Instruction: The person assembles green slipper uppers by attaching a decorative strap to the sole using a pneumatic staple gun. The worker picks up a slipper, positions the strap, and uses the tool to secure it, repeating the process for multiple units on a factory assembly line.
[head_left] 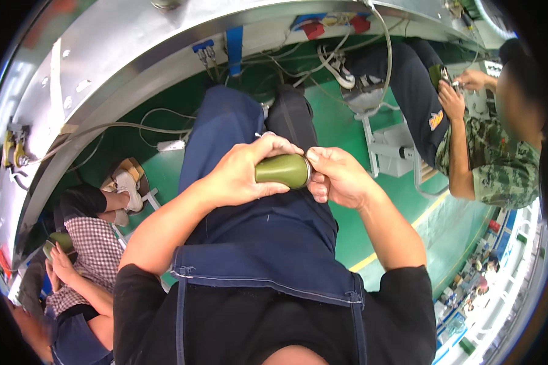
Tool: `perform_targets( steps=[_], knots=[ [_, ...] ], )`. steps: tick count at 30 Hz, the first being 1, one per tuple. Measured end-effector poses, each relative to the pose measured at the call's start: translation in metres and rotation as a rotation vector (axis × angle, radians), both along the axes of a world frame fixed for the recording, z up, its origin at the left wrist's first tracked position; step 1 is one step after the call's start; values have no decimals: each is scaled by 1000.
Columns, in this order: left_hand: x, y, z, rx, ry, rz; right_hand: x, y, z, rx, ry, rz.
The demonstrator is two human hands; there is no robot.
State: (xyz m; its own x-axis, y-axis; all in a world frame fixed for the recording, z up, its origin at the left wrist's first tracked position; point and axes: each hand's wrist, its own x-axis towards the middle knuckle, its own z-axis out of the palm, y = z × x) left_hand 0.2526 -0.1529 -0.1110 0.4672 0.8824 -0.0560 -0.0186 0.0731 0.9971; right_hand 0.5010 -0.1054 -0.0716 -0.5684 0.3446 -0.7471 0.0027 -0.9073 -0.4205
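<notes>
A smooth, glossy olive-green cylinder (280,171) with a thin silvery rim at its right end lies sideways over my lap. Its exact kind does not show. Wrapped round its left part is my left hand (240,170), thumb along the near side and fingers over the far side. My right hand (342,176) closes at the rimmed end, thumb on top and fingers curled beneath. Whether a small thing sits inside those curled fingers is hidden. Below both hands spreads my dark blue apron (256,243).
A metal-edged workbench (122,55) curves across the front, with cables and a white power strip (171,145) under it. At left, a co-worker's hand (61,264) holds a similar green piece. Another person in a camouflage shirt (505,176) sits at right, hands on a dark object.
</notes>
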Motion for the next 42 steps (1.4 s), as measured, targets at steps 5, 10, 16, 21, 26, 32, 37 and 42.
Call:
perform_targets(
  steps=[5, 10, 16, 21, 26, 32, 37, 42],
  knots=[
    [-34, 26, 25, -211, -423, 31, -4, 21, -21, 572, 127, 78],
    [-36, 19, -10, -190, -500, 150, -36, -9, -48, 531, 254, 272],
    [-39, 3, -12, 97, -119, 416, -55, -31, -46, 767, 11, 326],
    [-34, -7, -8, -3, -84, 444, -75, -44, -38, 964, -277, 351],
    [-31, -10, -25, 138, -33, 444, -83, -52, -30, 980, -429, 397],
    [-27, -10, -25, 270, -46, 361, -69, -35, -21, 1029, -220, 289],
    [-24, -6, -22, 276, -100, 305, -73, 2, -8, 1055, -167, 288],
    [-25, -6, -21, 240, -73, 299, -76, 11, 6, 1070, -242, 399]
  ],
)
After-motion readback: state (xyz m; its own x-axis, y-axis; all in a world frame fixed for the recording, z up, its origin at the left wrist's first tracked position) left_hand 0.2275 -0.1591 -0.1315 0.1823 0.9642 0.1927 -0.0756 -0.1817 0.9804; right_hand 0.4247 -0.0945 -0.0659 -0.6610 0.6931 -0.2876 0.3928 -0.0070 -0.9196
